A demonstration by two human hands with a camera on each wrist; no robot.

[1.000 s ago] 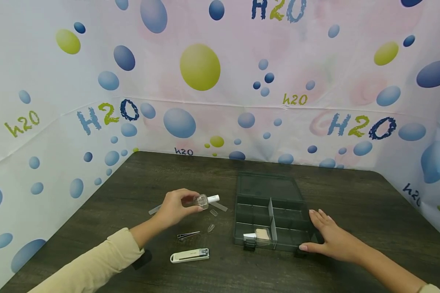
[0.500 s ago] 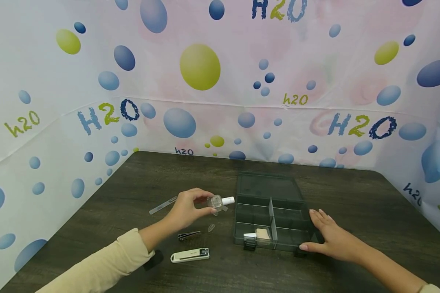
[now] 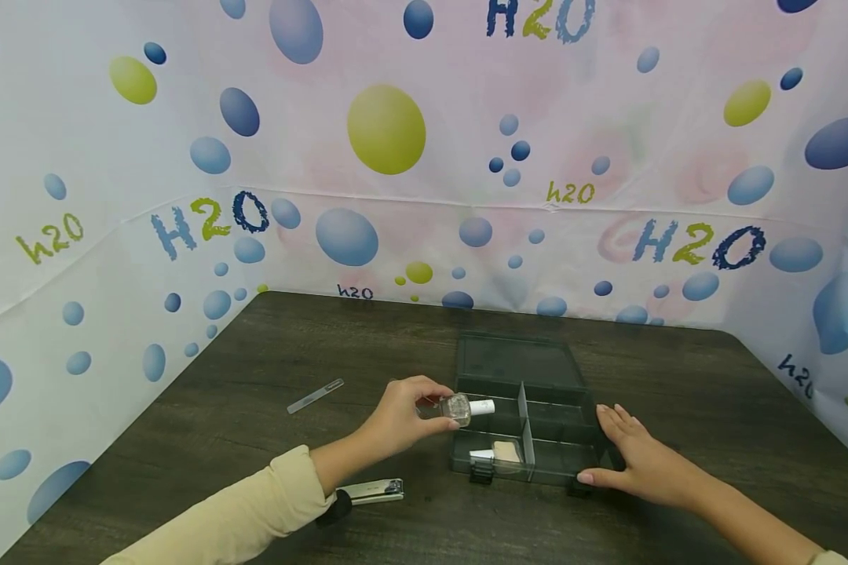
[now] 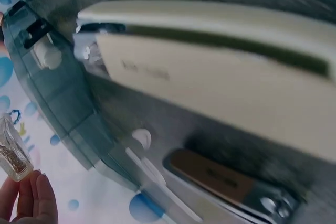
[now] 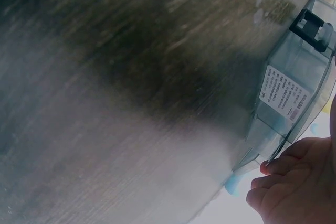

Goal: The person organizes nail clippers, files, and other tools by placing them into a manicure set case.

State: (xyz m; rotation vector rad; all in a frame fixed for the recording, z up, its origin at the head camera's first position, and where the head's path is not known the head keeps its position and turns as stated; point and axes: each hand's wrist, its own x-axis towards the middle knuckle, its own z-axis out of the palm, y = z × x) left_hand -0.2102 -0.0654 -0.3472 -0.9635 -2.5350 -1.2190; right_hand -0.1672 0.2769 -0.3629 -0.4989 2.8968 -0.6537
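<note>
My left hand [image 3: 410,416] pinches a nail polish bottle [image 3: 455,410] between thumb and fingers. The bottle is clear with glittery contents, and its white cap points right. In the head view it overlaps the left compartments of a dark see-through divider box [image 3: 516,357], whose lid is folded back. A beige nail polish bottle [image 3: 506,453] with a white cap lies in the front left compartment. My right hand [image 3: 639,463] rests against the box's right side, fingers extended and thumb at the front corner by a latch. In the left wrist view, glitter shows inside the held bottle [image 4: 13,153].
A large cream nail clipper [image 3: 374,492] lies in front, partly behind the left wrist. The left wrist view also shows a smaller nail clipper [image 4: 220,177] and a clear nail tip [image 4: 142,138]. A clear nail file [image 3: 316,396] lies at the left.
My left hand has carried the glitter nail polish bottle rightward, from over the loose items to the box's left compartments. My right hand has stayed at the box.
</note>
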